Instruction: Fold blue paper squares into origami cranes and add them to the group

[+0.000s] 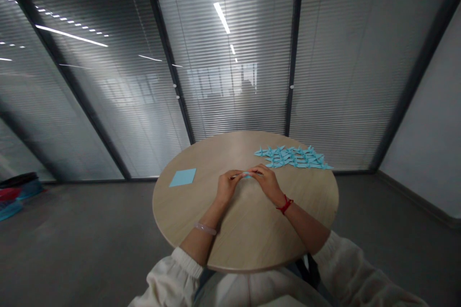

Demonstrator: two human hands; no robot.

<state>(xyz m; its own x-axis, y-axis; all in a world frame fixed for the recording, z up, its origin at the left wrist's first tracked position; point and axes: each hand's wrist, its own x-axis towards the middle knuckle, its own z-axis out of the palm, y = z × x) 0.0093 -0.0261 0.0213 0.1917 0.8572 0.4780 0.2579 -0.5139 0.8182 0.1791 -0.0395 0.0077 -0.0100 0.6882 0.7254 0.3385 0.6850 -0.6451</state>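
Observation:
My left hand (227,185) and my right hand (267,181) meet at the middle of a round wooden table (187,211). Both pinch a small light-blue piece of folded paper (247,174) between their fingertips, close above the tabletop. Most of the paper is hidden by the fingers. A clear bangle sits on my left wrist and a red string on my right. To the left of my left hand lies a flat stack of light-blue square paper (183,177). Beyond my right hand, several folded blue paper shapes (293,157) lie in a cluster.
Glass walls with closed blinds and dark frames (293,57) stand behind the table. Grey floor surrounds it. Some red and blue items (16,192) lie on the floor at the far left. A white wall (432,153) runs along the right.

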